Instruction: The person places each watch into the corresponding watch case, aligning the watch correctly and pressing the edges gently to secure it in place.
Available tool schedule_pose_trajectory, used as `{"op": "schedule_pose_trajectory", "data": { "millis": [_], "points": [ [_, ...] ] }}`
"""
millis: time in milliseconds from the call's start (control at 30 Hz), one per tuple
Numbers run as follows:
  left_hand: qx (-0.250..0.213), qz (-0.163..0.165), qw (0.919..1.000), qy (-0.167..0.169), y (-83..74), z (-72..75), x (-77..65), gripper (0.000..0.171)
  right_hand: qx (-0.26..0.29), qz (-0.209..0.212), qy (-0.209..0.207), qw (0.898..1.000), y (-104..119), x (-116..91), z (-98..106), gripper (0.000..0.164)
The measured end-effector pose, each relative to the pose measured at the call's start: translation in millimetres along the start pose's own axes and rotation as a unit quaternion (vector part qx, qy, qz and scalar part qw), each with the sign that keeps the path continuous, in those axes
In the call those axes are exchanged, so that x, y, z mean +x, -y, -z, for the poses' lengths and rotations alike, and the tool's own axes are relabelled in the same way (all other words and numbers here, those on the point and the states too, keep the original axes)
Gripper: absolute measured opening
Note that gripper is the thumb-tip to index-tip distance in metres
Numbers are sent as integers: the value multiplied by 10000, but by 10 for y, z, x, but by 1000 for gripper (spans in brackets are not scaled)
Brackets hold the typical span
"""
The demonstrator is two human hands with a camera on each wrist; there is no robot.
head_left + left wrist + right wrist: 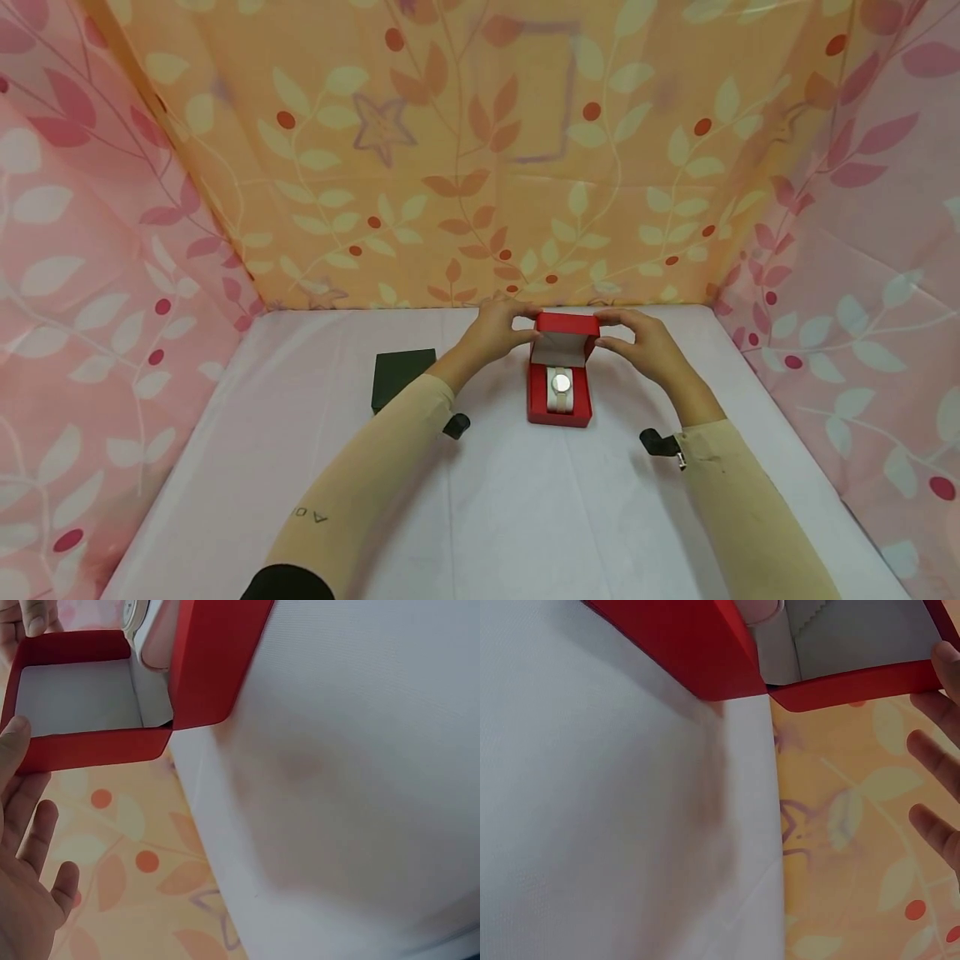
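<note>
A red watch box stands on the white table with its hinged lid raised, its pale lining showing. Inside the base, a watch with a round face and light strap is wrapped round a white cushion. My left hand pinches the lid's left edge between thumb and fingers. At the opposite edge, my right hand pinches the lid the same way. Up close in the left wrist view, the left thumb lies on the lid's rim while the other fingers spread out behind it. The right wrist view shows the lid wall beside the right fingertips.
A dark green box lies left of the red one, partly hidden by the left forearm. The white table ends at an orange leaf-patterned curtain behind. Pink patterned cloths hang at both sides.
</note>
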State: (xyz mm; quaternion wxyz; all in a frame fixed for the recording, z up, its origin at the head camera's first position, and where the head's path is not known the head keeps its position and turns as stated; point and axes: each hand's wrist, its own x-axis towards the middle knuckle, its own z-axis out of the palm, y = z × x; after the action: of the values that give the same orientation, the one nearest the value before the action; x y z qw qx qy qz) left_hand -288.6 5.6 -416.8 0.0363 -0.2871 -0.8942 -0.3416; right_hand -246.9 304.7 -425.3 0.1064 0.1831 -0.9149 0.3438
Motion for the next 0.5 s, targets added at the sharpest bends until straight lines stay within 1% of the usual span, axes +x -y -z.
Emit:
{"op": "schedule_pose_trajectory", "data": {
  "millis": [133,367,500],
  "points": [
    [-31,18,10000,-19,-12,-3,-13,45,-73,62,-10,10000,1,-13,5,52],
    [-36,101,9999,-102,-33,-31,-77,47,-187,260,-146,9994,21,-56,24,50],
    [77,20,9998,-196,-48,-53,-109,47,-257,402,-201,9987,30,-85,36,50]
  ]
}}
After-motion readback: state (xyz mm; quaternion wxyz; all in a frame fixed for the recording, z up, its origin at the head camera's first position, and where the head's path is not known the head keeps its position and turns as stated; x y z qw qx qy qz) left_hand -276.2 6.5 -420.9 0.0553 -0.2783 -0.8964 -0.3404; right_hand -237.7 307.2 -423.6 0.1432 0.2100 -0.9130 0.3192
